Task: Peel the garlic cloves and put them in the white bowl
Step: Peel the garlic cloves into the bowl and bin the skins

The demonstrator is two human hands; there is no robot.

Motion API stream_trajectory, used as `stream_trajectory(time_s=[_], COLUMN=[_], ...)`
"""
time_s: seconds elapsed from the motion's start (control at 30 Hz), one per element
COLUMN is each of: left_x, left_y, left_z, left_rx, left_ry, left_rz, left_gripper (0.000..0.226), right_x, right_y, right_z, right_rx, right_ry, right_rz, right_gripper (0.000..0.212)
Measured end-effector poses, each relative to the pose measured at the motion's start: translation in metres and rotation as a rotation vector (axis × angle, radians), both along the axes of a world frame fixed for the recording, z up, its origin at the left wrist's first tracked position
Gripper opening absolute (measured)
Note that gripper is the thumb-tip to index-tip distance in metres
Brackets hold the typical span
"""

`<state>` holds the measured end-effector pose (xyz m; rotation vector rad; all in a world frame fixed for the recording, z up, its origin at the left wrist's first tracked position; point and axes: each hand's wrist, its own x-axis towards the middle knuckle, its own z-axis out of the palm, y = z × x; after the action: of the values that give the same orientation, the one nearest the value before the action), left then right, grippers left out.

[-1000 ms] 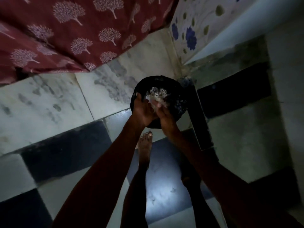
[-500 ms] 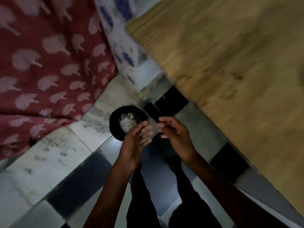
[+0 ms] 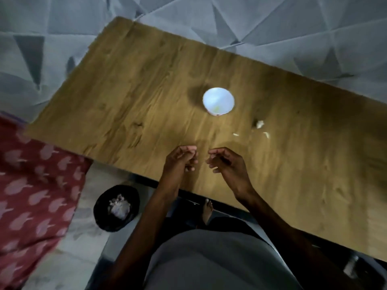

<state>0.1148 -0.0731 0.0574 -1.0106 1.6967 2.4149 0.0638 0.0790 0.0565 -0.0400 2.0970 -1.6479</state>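
Over the near edge of the wooden bench [image 3: 136,91], the left hand [image 3: 181,161] and right hand [image 3: 227,164] hover close together, each grip loose with fingers half curled around nothing, while the white bowl [image 3: 218,100] stands farther back and a few garlic pieces [image 3: 259,124] lie near its right.

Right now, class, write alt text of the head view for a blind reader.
The left hand and right hand hover loosely curled, seemingly empty, over the near edge of a wooden table. A white bowl stands further back, garlic bits to its right; a black container of pale peelings sits on the floor.
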Motion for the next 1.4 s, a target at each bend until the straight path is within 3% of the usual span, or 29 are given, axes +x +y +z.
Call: stream_trajectory(time_s=[0.2,0.4,0.57,0.7,0.83,0.9,1.03,1.13,1.27,1.4], left_x=[-0.07,-0.139,-0.159,-0.169,-0.19,-0.211,-0.251,-0.263,-0.266,-0.254], left_y=[0.053,0.075,0.076,0.073,0.055,0.035,0.008,0.008,0.01,0.023], left_z=[-0.025,-0.061,-0.091,-0.087,-0.051,-0.042,-0.048,-0.051,-0.051,-0.037], left_rx=[-0.221,-0.947,-1.255,-1.26,-1.261,-1.293,-1.205,-1.187,-1.192,-1.24], left_ry=[0.012,0.129,0.109,0.054,0.255,0.161,-0.215,-0.311,-0.255,-0.125], left_rz=[-0.154,-0.514,-0.781,-0.857,-0.502,-0.443,-0.531,-0.586,-0.621,-0.564], left_gripper=[0.016,0.025,0.035,0.036,0.014,0.015,0.028,0.031,0.027,0.021], right_x=[-0.044,-0.079,-0.101,-0.116,-0.132,-0.137,-0.145,-0.149,-0.152,-0.158], right_y=[0.051,0.076,0.082,0.079,0.073,0.071,0.071,0.078,0.101,0.129], right_z=[-0.006,-0.026,-0.037,-0.043,-0.049,-0.051,-0.054,-0.055,-0.057,-0.067], right_rx=[0.005,0.109,0.148,0.144,0.178,0.181,0.198,0.204,0.253,0.458], right_ry=[-0.023,0.038,0.116,0.152,0.198,0.213,0.214,0.251,0.239,0.293], right_rz=[-0.155,-0.224,-0.186,-0.169,-0.151,-0.153,-0.174,-0.203,-0.266,-0.283], right_gripper=[0.016,0.013,0.01,0.012,0.015,0.016,0.017,0.017,0.014,0.009])
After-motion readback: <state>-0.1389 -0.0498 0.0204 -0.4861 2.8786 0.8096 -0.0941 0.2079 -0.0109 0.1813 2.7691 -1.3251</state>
